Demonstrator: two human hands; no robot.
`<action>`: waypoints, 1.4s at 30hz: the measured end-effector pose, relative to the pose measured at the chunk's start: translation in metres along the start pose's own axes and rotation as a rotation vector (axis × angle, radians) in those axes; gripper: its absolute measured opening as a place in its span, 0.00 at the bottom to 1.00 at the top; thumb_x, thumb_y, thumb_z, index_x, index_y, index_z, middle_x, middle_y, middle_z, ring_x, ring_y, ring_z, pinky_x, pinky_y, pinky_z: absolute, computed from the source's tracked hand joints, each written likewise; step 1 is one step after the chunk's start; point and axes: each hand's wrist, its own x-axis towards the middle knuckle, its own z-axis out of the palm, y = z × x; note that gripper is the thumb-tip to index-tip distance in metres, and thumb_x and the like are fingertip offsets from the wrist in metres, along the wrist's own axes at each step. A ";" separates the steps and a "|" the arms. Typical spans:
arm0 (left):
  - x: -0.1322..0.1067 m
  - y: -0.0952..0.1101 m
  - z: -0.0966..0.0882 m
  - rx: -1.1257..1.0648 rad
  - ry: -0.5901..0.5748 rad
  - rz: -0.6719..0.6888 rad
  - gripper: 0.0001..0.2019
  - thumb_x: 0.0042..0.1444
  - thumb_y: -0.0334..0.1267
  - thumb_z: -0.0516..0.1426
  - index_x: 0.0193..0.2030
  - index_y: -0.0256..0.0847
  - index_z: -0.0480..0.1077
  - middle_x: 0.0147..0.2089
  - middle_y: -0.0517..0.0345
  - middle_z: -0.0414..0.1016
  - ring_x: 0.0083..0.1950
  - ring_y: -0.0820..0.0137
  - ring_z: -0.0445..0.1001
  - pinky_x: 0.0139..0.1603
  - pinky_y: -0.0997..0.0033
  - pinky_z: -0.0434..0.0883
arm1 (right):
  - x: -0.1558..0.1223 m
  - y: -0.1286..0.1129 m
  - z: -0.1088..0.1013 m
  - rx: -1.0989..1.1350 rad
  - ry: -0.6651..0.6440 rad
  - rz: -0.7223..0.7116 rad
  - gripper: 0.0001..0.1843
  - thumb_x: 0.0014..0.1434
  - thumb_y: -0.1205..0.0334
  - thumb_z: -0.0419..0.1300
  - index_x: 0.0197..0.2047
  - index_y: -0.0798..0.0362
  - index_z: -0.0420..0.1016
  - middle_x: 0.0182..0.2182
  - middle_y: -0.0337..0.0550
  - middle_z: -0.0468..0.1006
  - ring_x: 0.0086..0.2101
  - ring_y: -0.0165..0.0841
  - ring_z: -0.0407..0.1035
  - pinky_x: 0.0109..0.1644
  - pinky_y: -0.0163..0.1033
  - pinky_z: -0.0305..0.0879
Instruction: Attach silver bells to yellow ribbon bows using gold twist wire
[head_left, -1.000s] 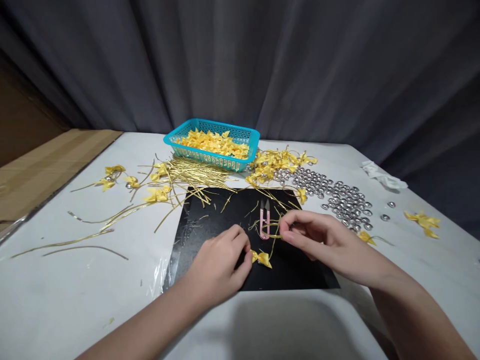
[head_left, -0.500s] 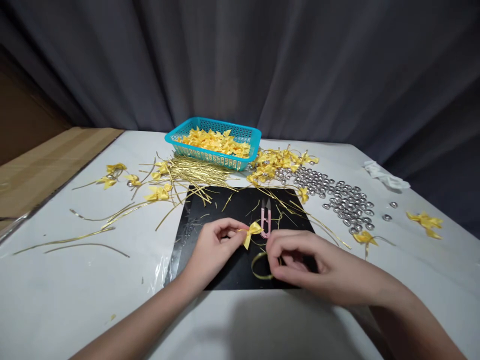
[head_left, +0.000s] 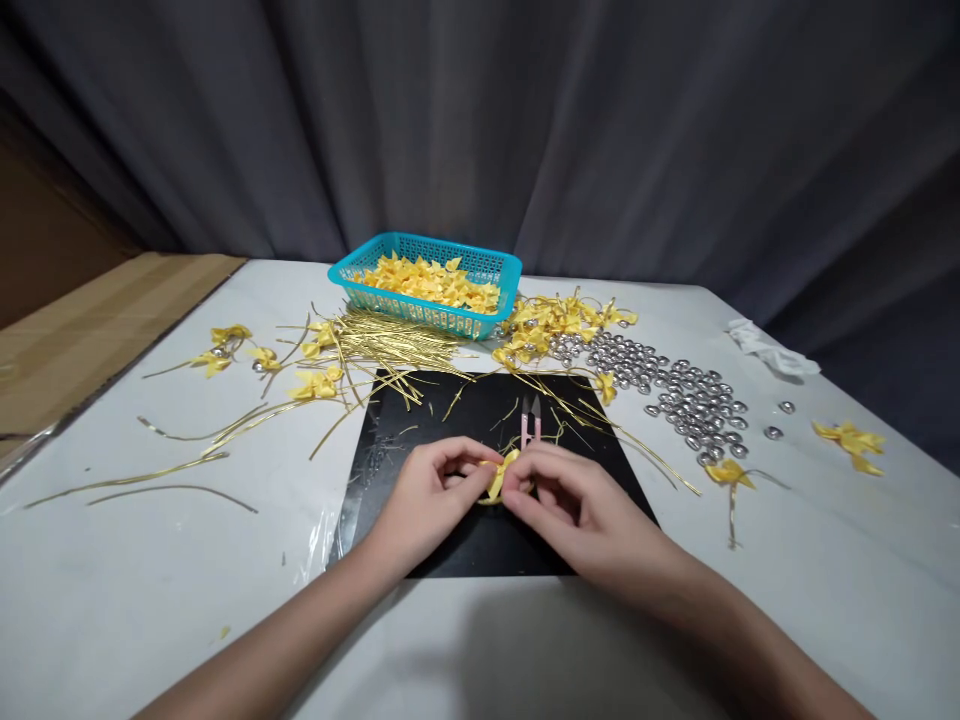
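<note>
Over the black mat (head_left: 457,550), my left hand (head_left: 431,500) pinches a yellow ribbon bow (head_left: 494,483) between thumb and fingertips. My right hand (head_left: 574,500) is closed at the bow's right side, fingertips against it; a bit of gold cord curves below the bow, and its far end is hidden by the fingers. Just beyond my right hand lie pink-handled thread snips (head_left: 530,418), blades pointing away, their near part covered by the hand. Cut ends of gold cord lie around the snips.
A blue basket (head_left: 352,275) of yellow bows stands at the back. Before it lies a bundle of gold cords (head_left: 390,345). Bows with cords (head_left: 559,320) and many silver beads (head_left: 690,400) spread to the right. A white cloth (head_left: 772,350) lies far right; cardboard (head_left: 112,310) is at left.
My right hand has moved left and slightly up to the bow, bringing the gold cord loop with it. It now covers the snips' handles. My left hand has stayed in place with the bow.
</note>
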 end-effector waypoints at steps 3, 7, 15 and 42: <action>0.000 0.001 -0.001 -0.022 -0.013 -0.005 0.07 0.49 0.37 0.58 0.31 0.35 0.74 0.28 0.56 0.77 0.29 0.73 0.71 0.32 0.74 0.67 | 0.005 0.010 0.006 -0.096 0.169 -0.070 0.10 0.61 0.61 0.51 0.31 0.56 0.69 0.33 0.44 0.65 0.27 0.25 0.58 0.26 0.30 0.55; 0.001 0.003 0.000 -0.060 -0.032 -0.045 0.06 0.49 0.35 0.59 0.32 0.35 0.74 0.31 0.55 0.78 0.31 0.73 0.73 0.36 0.74 0.69 | 0.006 0.016 0.008 -0.232 0.242 -0.029 0.09 0.60 0.61 0.52 0.32 0.55 0.69 0.41 0.46 0.66 0.28 0.25 0.62 0.31 0.32 0.60; 0.001 0.005 -0.001 -0.102 -0.053 -0.082 0.05 0.46 0.33 0.61 0.31 0.34 0.75 0.30 0.55 0.78 0.31 0.72 0.74 0.37 0.73 0.70 | 0.007 0.017 0.009 -0.136 0.211 0.029 0.10 0.59 0.60 0.52 0.30 0.55 0.68 0.33 0.43 0.70 0.25 0.25 0.60 0.25 0.29 0.56; 0.001 0.004 -0.006 -0.149 -0.096 -0.213 0.04 0.38 0.27 0.64 0.24 0.34 0.76 0.22 0.61 0.77 0.24 0.78 0.71 0.30 0.80 0.68 | 0.004 0.015 0.003 -0.220 0.132 -0.138 0.08 0.58 0.68 0.54 0.30 0.57 0.72 0.28 0.41 0.71 0.21 0.22 0.56 0.25 0.28 0.53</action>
